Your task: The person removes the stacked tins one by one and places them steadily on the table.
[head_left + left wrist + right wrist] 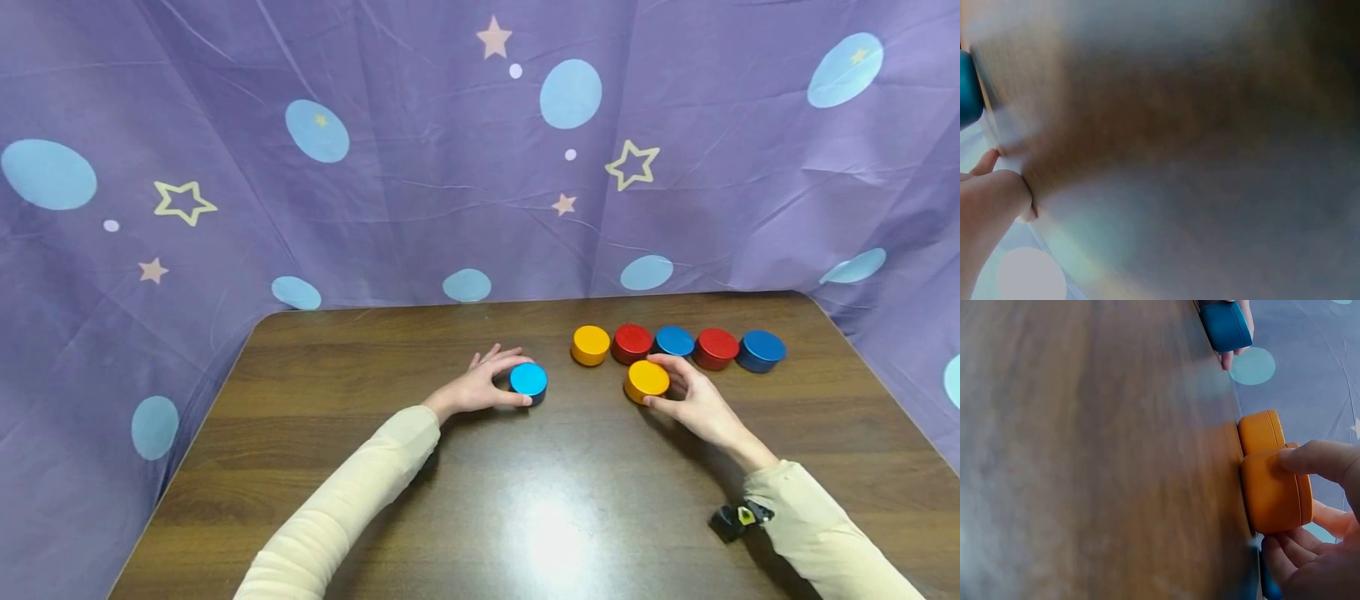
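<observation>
A small round tin with a light-blue lid (528,380) stands on the wooden table, left of the others. My left hand (477,387) holds it between thumb and forefinger, the other fingers reaching out behind. At the left edge of the left wrist view, part of a blue tin (969,90) shows. My right hand (699,403) grips a yellow round tin (647,382), thumb at the near side and fingers at the far side. In the right wrist view a lid seam runs round this yellow tin (1274,492), and the thumb presses its side.
Behind the right hand stands a row of round tins: yellow (590,346), red (632,344), blue (674,342), red (716,348) and blue (762,351). A purple patterned cloth (420,183) hangs beyond the table (360,350). A small black device (727,523) sits by the right sleeve.
</observation>
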A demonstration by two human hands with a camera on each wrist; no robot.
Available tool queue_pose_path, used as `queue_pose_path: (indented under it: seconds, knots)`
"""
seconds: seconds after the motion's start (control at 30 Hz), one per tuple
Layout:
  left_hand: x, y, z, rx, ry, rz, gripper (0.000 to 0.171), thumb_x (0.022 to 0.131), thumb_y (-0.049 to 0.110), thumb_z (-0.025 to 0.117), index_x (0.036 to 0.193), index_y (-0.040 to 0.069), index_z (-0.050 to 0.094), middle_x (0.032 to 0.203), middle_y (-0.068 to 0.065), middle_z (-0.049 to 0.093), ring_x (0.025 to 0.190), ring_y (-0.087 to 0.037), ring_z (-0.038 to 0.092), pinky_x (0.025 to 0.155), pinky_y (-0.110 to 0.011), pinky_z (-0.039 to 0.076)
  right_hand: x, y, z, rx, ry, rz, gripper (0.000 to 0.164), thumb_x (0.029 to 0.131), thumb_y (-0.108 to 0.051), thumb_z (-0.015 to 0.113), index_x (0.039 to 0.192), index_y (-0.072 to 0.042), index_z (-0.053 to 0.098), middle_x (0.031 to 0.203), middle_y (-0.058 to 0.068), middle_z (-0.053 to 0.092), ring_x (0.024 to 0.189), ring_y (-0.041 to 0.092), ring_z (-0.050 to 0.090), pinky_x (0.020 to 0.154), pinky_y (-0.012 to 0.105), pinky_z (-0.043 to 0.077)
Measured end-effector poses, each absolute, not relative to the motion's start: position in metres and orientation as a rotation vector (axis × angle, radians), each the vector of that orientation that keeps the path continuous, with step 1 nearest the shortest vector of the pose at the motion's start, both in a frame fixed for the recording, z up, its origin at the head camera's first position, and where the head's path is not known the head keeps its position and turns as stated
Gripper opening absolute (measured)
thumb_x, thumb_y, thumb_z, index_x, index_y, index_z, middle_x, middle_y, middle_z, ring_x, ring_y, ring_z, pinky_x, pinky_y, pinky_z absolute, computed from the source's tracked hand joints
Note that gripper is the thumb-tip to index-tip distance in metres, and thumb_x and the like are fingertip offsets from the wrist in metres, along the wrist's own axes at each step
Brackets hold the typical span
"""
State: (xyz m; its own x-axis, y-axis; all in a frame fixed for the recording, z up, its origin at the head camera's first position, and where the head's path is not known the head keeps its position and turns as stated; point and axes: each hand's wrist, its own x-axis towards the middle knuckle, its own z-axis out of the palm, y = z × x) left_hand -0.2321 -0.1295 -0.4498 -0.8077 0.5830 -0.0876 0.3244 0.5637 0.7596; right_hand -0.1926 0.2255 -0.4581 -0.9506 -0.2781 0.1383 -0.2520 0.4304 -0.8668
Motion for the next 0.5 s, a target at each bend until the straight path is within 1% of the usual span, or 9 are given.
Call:
queue_pose_path:
  seconds: [0.07, 0.13, 0.17, 0.2, 0.3, 0.43, 0.5]
  knots:
    - [-0.232, -0.129, -0.449, 0.746, 2.475, 1.1, 0.062, 0.085, 0.029, 0.076, 0.14, 0.017, 0.051, 0.155, -0.009, 0.029, 0.145, -0.035, 0.0, 0.11, -0.057, -0.01, -0.192, 0.227, -0.457, -0.496, 2.639, -1.567, 0.064, 0.082, -0.002, 0.075, 0.137, 0.005, 0.042, 0.135, 0.026, 0.045, 0.12, 0.041, 0.048, 0.102, 0.032, 0.04]
    - [-0.232, -0.129, -0.449, 0.749, 2.482, 1.098, 0.062, 0.085, 0.029, 0.076, 0.14, 0.017, 0.051, 0.155, -0.01, 0.029, 0.145, -0.035, 0.0, 0.11, -0.057, -0.01, -0.191, 0.228, -0.455, -0.508, 2.641, -1.552, 0.066, 0.081, -0.002, 0.076, 0.137, 0.005, 0.041, 0.136, 0.027, 0.044, 0.123, 0.042, 0.046, 0.104, 0.047, 0.036]
    - [-0.232, -0.128, -0.449, 0.751, 2.483, 1.099, 0.062, 0.085, 0.028, 0.076, 0.14, 0.017, 0.051, 0.155, -0.01, 0.029, 0.145, -0.035, 0.0, 0.11, -0.057, -0.01, -0.191, 0.228, -0.455, -0.512, 2.639, -1.549, 0.067, 0.081, -0.001, 0.076, 0.138, 0.005, 0.04, 0.137, 0.028, 0.043, 0.124, 0.043, 0.044, 0.103, 0.053, 0.033]
    - [-0.232, -0.128, -0.449, 0.753, 2.486, 1.099, 0.062, 0.085, 0.028, 0.076, 0.14, 0.017, 0.051, 0.155, -0.01, 0.029, 0.145, -0.036, 0.0, 0.11, -0.057, -0.01, -0.19, 0.229, -0.454, -0.515, 2.637, -1.548, 0.068, 0.081, -0.001, 0.076, 0.138, 0.006, 0.04, 0.138, 0.028, 0.042, 0.125, 0.044, 0.043, 0.103, 0.055, 0.032]
    - [-0.231, -0.128, -0.449, 0.757, 2.496, 1.094, 0.062, 0.085, 0.028, 0.076, 0.14, 0.016, 0.051, 0.155, -0.011, 0.029, 0.145, -0.036, 0.001, 0.11, -0.057, -0.01, -0.189, 0.232, -0.451, -0.501, 2.64, -1.542, 0.068, 0.082, -0.003, 0.075, 0.139, 0.005, 0.039, 0.139, 0.029, 0.042, 0.126, 0.044, 0.042, 0.102, 0.056, 0.031]
    - [-0.229, -0.128, -0.449, 0.759, 2.505, 1.089, 0.061, 0.085, 0.029, 0.075, 0.14, 0.016, 0.051, 0.154, -0.012, 0.029, 0.144, -0.037, 0.001, 0.11, -0.057, -0.009, -0.186, 0.236, -0.444, -0.474, 2.642, -1.552, 0.067, 0.084, -0.004, 0.074, 0.139, 0.006, 0.038, 0.138, 0.03, 0.042, 0.125, 0.044, 0.043, 0.102, 0.053, 0.033]
    - [-0.229, -0.127, -0.45, 0.762, 2.509, 1.089, 0.061, 0.085, 0.029, 0.075, 0.139, 0.016, 0.051, 0.154, -0.012, 0.03, 0.144, -0.037, 0.001, 0.11, -0.058, -0.009, -0.184, 0.238, -0.441, -0.472, 2.646, -1.566, 0.066, 0.084, -0.004, 0.074, 0.139, 0.006, 0.038, 0.136, 0.03, 0.043, 0.124, 0.044, 0.044, 0.103, 0.045, 0.036]
